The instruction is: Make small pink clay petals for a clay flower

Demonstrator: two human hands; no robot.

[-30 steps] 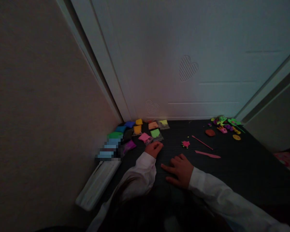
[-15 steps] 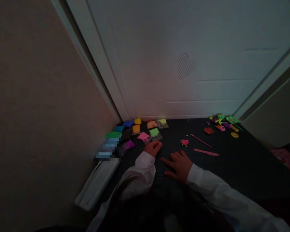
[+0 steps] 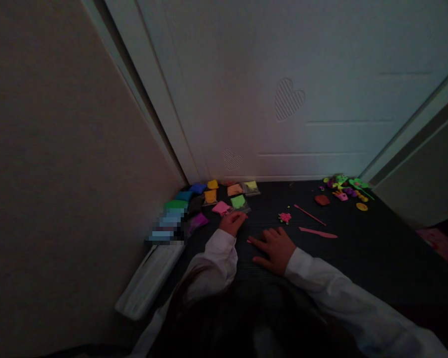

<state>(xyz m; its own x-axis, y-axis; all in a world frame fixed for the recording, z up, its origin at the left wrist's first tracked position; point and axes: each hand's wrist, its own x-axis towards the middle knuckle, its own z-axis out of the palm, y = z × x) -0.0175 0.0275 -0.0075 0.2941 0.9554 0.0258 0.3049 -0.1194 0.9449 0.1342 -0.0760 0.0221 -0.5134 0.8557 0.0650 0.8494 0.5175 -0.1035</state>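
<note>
My left hand [image 3: 233, 223] is closed with its fingertips together, just in front of a pink clay packet [image 3: 221, 208] and a light green clay packet [image 3: 238, 202]. Whatever is between those fingertips is too small and dark to make out. My right hand [image 3: 275, 250] lies low over the dark table, fingers apart. Its index fingertip touches a tiny pink piece [image 3: 249, 241] on the tabletop. Beyond that hand sits a small pink clay figure with green bits [image 3: 284, 218]. A pink stick tool [image 3: 309, 215] and a pink clay knife [image 3: 318, 232] lie to its right.
More clay packets, such as an orange one [image 3: 210, 197] and a purple one [image 3: 197, 222], line the left. A long white box [image 3: 151, 281] lies by the wall, beside a blurred-out object. A red clay lump [image 3: 322, 200] and colourful clay pieces [image 3: 342, 188] sit far right, against a white door [image 3: 246, 99].
My left hand has shifted slightly left and its fingers have straightened a little. My right index finger now rests at a tiny pink piece that did not show before.
</note>
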